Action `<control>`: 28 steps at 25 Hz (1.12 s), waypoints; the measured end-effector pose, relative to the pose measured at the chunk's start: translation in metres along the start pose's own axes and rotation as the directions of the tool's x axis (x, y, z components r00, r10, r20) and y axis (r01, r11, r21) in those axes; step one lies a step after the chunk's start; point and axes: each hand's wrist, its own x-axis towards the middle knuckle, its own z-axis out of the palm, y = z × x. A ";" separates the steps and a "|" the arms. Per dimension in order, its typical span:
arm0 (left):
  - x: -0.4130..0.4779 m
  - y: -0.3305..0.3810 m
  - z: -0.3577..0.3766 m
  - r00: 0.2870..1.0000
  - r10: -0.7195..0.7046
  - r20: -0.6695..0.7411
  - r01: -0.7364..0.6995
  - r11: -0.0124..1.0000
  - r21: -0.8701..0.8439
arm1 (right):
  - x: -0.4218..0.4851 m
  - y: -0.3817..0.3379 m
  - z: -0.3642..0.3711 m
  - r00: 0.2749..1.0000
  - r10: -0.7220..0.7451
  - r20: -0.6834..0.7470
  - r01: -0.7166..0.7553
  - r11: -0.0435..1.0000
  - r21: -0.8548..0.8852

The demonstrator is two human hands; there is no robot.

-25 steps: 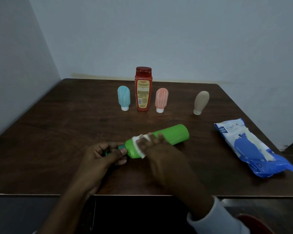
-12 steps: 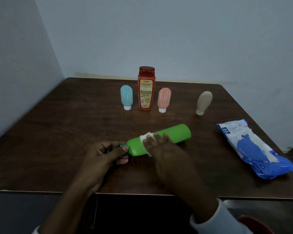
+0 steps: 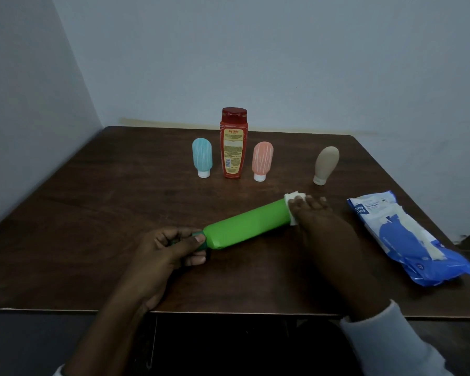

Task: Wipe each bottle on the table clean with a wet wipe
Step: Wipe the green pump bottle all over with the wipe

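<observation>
Green bottle (image 3: 250, 226) lies gripped, wipe (image 3: 292, 198) covering its base.

Field note: I'm seeing a bottle (image 3: 251, 226) lying across the table (image 3: 92, 213) near me, with the left hand (image 3: 168, 251) at its left end and the right hand (image 3: 323, 226) and wipe (image 3: 292, 198) on its right end. Behind it are standing, left to right: left tube (image 3: 202, 156), tall bottle (image 3: 233, 147), mid tube (image 3: 262, 160), right tube (image 3: 326, 164). The pack (image 3: 407, 240) is lying far right.

big bottle (image 3: 250, 226): plain bright green, cap (image 3: 200, 240) darker green. wipe (image 3: 292, 198): white. tall bottle (image 3: 233, 147): red, yellow label. blue tube (image 3: 202, 156) and pink tube (image 3: 262, 158): white streaks, white caps. beige tube (image 3: 326, 162): plain. wipes pack (image 3: 407, 240): blue and white. table (image 3: 120, 199): dark brown woodgrain. my sleeve (image 3: 385, 329): pale grey.
</observation>
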 end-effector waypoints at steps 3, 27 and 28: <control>0.001 0.000 0.001 1.000 -0.011 -0.016 0.011 1.000 0.008 | -0.014 -0.045 0.008 0.988 -0.142 -0.065 0.141 0.990 -0.017; -0.003 0.010 0.002 0.997 -0.081 0.007 0.081 0.996 -0.030 | -0.004 -0.099 0.023 0.808 -0.582 -0.093 0.589 0.794 0.151; -0.003 0.010 0.003 0.996 -0.086 0.002 0.086 0.996 -0.030 | -0.002 -0.093 0.022 0.810 -0.580 -0.086 0.586 0.795 0.155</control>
